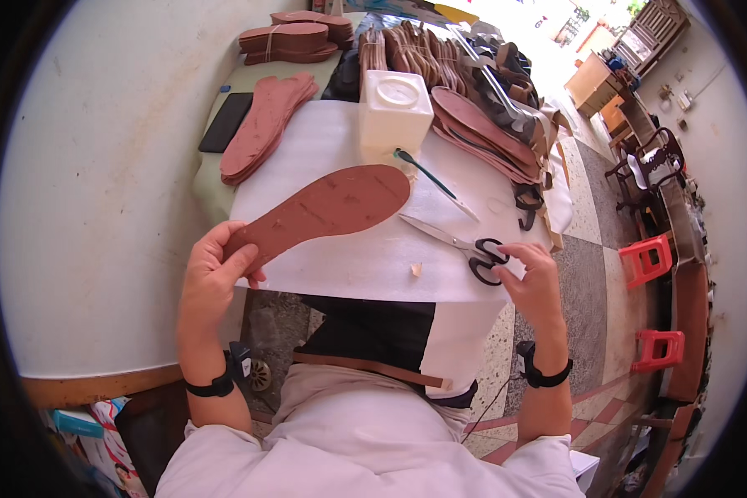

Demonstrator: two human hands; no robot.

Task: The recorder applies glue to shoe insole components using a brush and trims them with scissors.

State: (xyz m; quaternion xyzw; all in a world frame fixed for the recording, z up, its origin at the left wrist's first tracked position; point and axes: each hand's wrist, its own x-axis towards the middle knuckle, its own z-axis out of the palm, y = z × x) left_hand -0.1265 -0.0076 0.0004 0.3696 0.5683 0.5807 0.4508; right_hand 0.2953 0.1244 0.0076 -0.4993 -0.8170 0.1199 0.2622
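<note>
Above the bench, a reddish insole held out
The left hand pinches its narrow end, probably sparing the broad face; its underside is hidden. The right hand is beside the scissors, grip parted, contact unclear. Beyond, the plastic container hides its contents.

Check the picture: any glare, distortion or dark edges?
Head view: the top right is blown out; the frame's rim falls to black; same view, fisheye distortion tilts the upper red stool; the brown insole in the left hand looks fairly sharp.
</note>
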